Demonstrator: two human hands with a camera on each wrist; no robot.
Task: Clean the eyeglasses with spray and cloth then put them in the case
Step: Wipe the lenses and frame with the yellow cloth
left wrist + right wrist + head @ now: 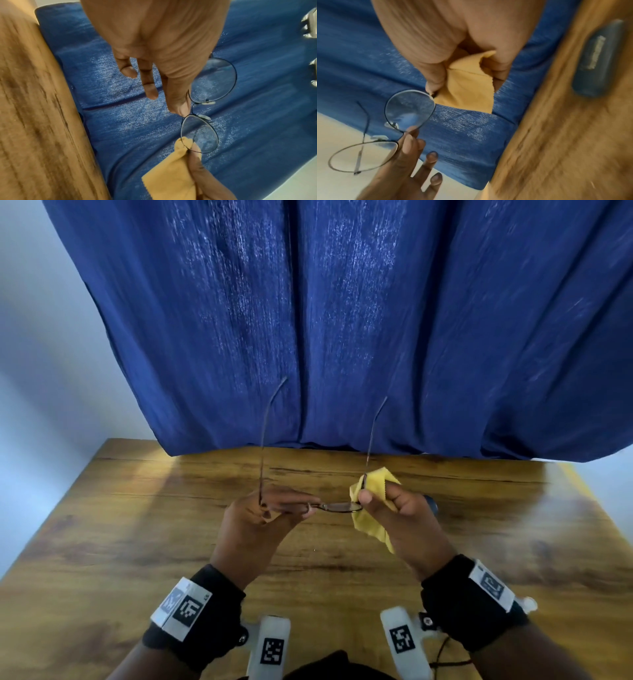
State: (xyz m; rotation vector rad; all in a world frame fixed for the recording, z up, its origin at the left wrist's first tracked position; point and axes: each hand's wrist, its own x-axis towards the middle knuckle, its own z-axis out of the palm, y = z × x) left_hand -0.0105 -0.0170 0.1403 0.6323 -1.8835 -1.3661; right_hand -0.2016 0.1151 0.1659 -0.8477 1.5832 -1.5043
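Note:
Thin round-rimmed eyeglasses (342, 507) hang in the air above the wooden table (154, 508), temples unfolded and pointing away from me. My left hand (291, 510) pinches the frame by the bridge (193, 108), its other fingers spread loosely. My right hand (366, 498) holds a yellow cloth (375, 481) and pinches the outer edge of the right lens (410, 109) through it. In the left wrist view the cloth (169, 175) wraps that lens's rim (200, 135). A blue-grey glasses case (597, 60) lies shut on the table, mostly hidden behind my right hand (432, 504).
A dark blue curtain (342, 320) hangs down to the far edge of the table. A pale wall (41, 354) stands to the left. Bare wood shows on both sides of my hands. No spray bottle can be clearly made out.

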